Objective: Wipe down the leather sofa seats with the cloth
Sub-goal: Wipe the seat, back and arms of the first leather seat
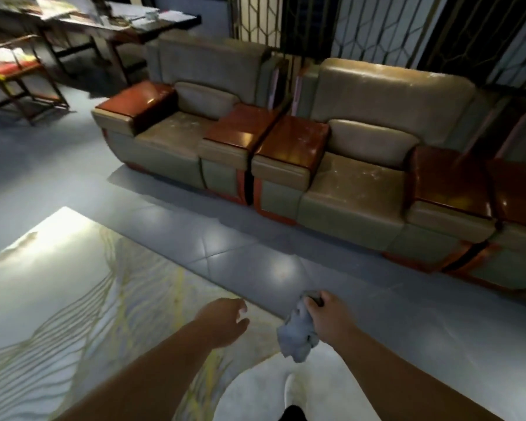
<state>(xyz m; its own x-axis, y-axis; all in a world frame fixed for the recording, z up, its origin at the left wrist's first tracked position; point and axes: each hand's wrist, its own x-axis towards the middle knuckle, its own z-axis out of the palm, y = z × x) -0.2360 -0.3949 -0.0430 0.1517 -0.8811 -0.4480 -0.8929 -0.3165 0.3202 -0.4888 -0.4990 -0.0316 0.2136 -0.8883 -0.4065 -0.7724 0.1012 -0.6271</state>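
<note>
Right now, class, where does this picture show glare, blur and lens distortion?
Head view: glare whitens the rug and glints off the wooden armrests; the desk at far left is soft and blurred; wide-angle distortion bows the sofa row and floor tiles.

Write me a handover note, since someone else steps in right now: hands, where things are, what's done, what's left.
Right hand grips the bunched grey cloth, held low over the floor.
Left hand is free, fingers relaxed.
The person stands on the rug, apart from the sofas.
Left sofa seat and right sofa seat both show pale marks; no wiping is evident.
Left: step up and wipe each seat.
</note>
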